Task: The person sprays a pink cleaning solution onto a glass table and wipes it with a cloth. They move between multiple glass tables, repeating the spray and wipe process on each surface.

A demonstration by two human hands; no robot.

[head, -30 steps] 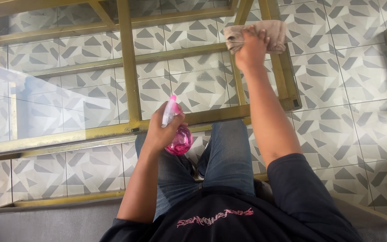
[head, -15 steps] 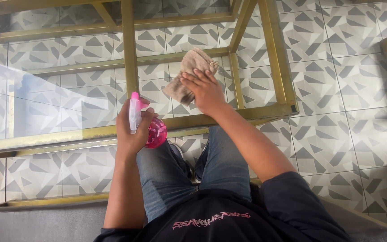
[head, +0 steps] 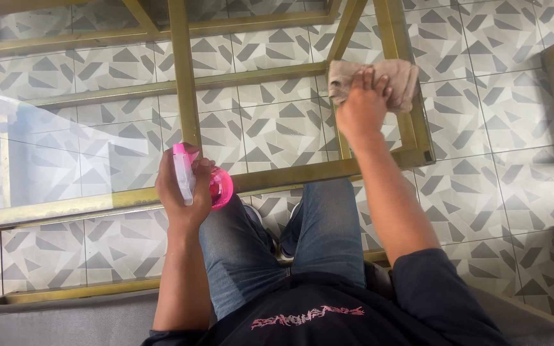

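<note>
Head view: cloth (head: 379,80) under right hand (head: 360,112) fingers (head: 368,80); left hand (head: 181,192) grips spray bottle (head: 216,186).

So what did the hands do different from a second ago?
The right hand slid the crumpled beige cloth across the glass tabletop with the gold metal frame: first toward the person, then away again to the far right. The left hand drifted a little sideways but kept its grip on the pink plastic spray bottle. The table and the patterned floor tiles stayed as they were.

Crumpled tan cloth (head: 379,80); upright pink spray bottle (head: 209,182).
</note>
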